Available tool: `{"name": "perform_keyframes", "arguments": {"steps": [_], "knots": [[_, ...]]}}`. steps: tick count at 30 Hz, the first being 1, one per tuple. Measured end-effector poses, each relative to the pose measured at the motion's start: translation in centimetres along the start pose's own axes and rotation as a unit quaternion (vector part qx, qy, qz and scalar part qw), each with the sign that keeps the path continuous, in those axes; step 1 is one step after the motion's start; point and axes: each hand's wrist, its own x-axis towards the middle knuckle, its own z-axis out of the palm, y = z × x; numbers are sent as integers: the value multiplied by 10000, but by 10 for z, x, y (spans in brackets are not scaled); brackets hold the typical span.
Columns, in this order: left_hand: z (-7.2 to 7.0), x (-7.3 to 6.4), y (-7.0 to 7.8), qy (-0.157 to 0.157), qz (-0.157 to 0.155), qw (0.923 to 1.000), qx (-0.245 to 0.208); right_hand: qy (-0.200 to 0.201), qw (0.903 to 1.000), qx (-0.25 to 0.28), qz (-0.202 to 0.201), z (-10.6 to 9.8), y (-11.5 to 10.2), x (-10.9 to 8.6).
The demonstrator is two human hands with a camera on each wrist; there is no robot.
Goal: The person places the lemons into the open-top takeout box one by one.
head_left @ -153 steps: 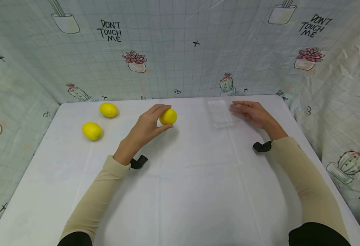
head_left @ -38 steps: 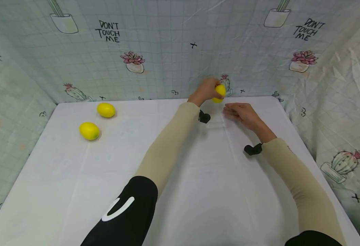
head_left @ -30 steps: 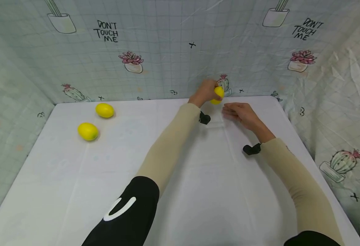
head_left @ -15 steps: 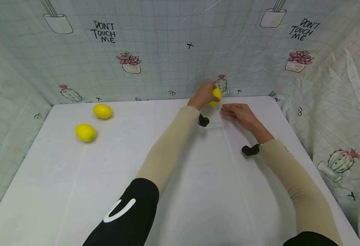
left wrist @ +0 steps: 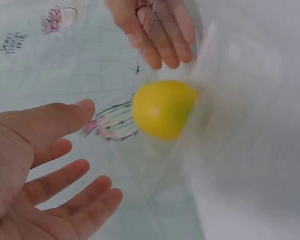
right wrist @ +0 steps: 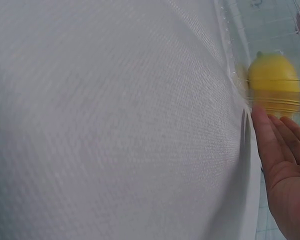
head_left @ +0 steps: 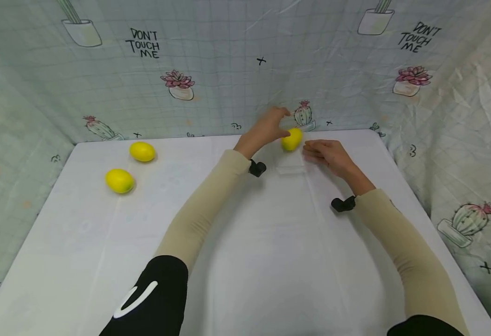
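A yellow lemon [head_left: 291, 140] sits in a clear plastic container [head_left: 290, 171] near the table's back edge; the right wrist view shows the lemon [right wrist: 274, 75] through the container's see-through wall. My left hand [head_left: 264, 130] is just left of the lemon, thumb and fingers spread. In the left wrist view a gap separates that hand [left wrist: 15, 160] from the lemon [left wrist: 162, 110]. Straight fingers of my right hand [head_left: 330, 157] rest against the container's right side, as the right wrist view also shows.
Two more lemons lie at the table's back left, one [head_left: 142, 151] behind the other [head_left: 119, 181]. A printed curtain [head_left: 220, 70] rises directly behind the white table [head_left: 270, 261] and along both sides.
My left hand carried the lemon rightward from mid-table to the container, lowered it, then let go and drew back left. The right hand and container shifted slightly left earlier.
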Motion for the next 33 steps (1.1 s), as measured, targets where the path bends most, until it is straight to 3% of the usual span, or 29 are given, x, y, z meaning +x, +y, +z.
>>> {"name": "perform_keyframes", "arguments": {"steps": [7,12,22,33], "knots": [[-20,-55,-15,174,498,9986,105,-5,10000,-69,12,1,-1,-1],[-30,-95,-25,286,580,9976,232,-69,9999,-102,-51,1,-1,-2],[-40,-152,-58,347,452,9954,771,-73,9999,-130,-73,-1,1,-1],[-53,-208,-110,564,-160,9939,936,-50,9999,-136,19,0,0,-1]]}}
